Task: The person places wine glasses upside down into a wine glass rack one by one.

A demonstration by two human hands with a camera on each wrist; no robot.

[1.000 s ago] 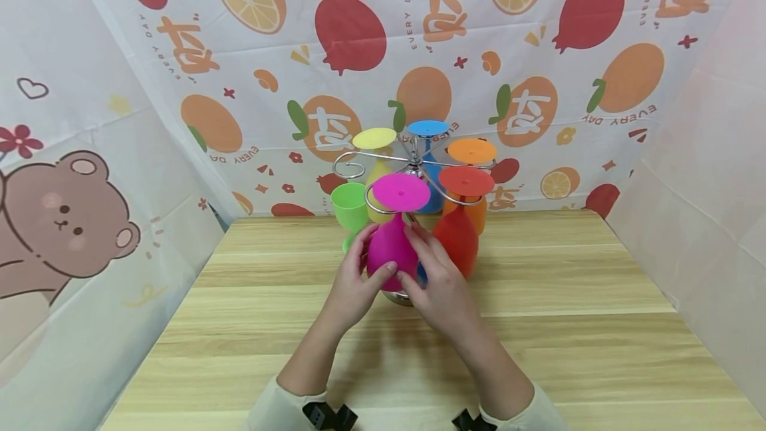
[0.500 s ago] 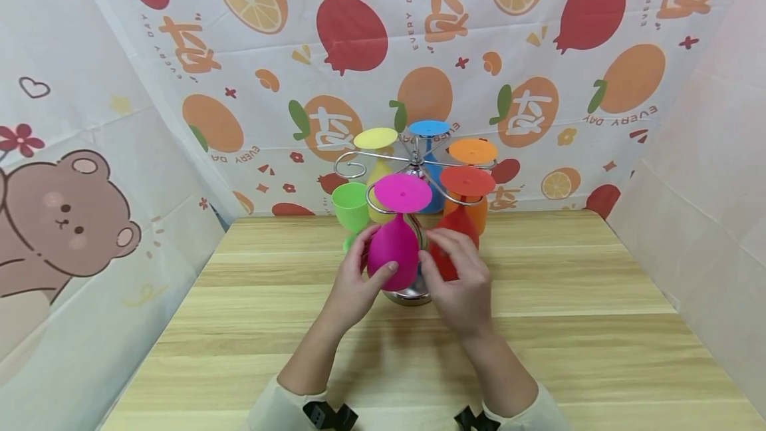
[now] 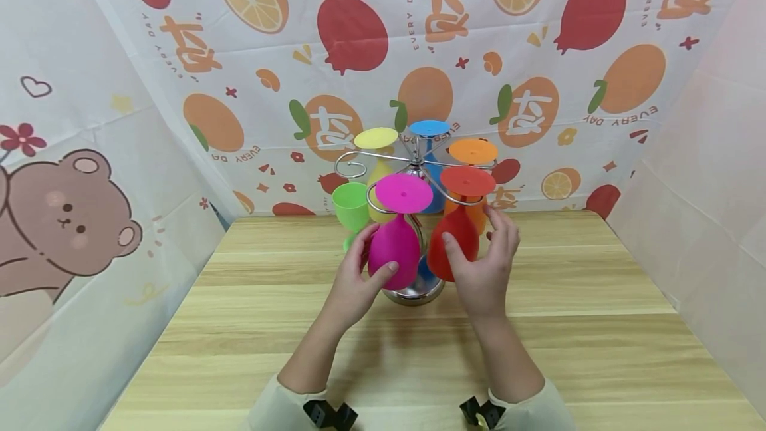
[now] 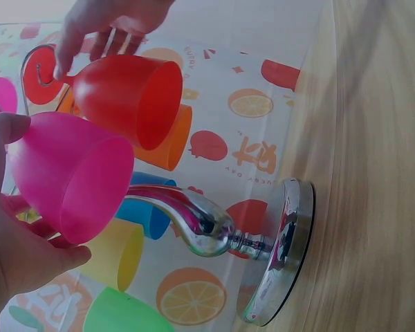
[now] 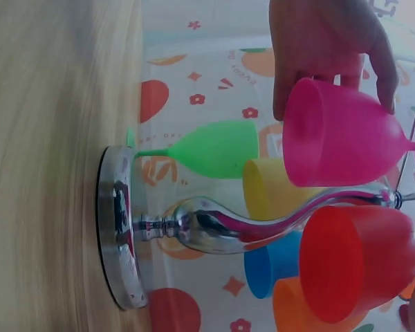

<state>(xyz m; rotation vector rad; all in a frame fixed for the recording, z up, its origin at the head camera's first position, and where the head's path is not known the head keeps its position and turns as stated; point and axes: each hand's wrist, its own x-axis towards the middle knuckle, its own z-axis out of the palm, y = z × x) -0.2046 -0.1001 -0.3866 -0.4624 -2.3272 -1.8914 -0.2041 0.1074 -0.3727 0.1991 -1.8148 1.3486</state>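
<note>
A magenta goblet (image 3: pixel 395 255) hangs upside down by its foot from a chrome rack (image 3: pixel 415 163). My left hand (image 3: pixel 354 288) holds its bowl, thumb in front and fingers on the far left side. To its right a red goblet (image 3: pixel 456 245) hangs the same way. My right hand (image 3: pixel 486 271) is about that one, thumb against the bowl; a small gap shows between the bowl and the other fingers. In the left wrist view, this right hand (image 4: pixel 117 24) is beside the red goblet (image 4: pixel 128 97) near its stem.
Yellow (image 3: pixel 376 138), blue (image 3: pixel 429 128) and orange (image 3: pixel 473 151) goblets hang farther round the rack. A green goblet (image 3: pixel 351 208) stands upright on the wooden table (image 3: pixel 568 324), behind and left. The rack's round chrome base (image 3: pixel 413 294) sits below. Fruit-printed cloth (image 3: pixel 383 38) rises behind.
My right hand has left the magenta goblet and moved right to the red one, spreading its thumb and fingers about it. My left hand stays on the magenta goblet.
</note>
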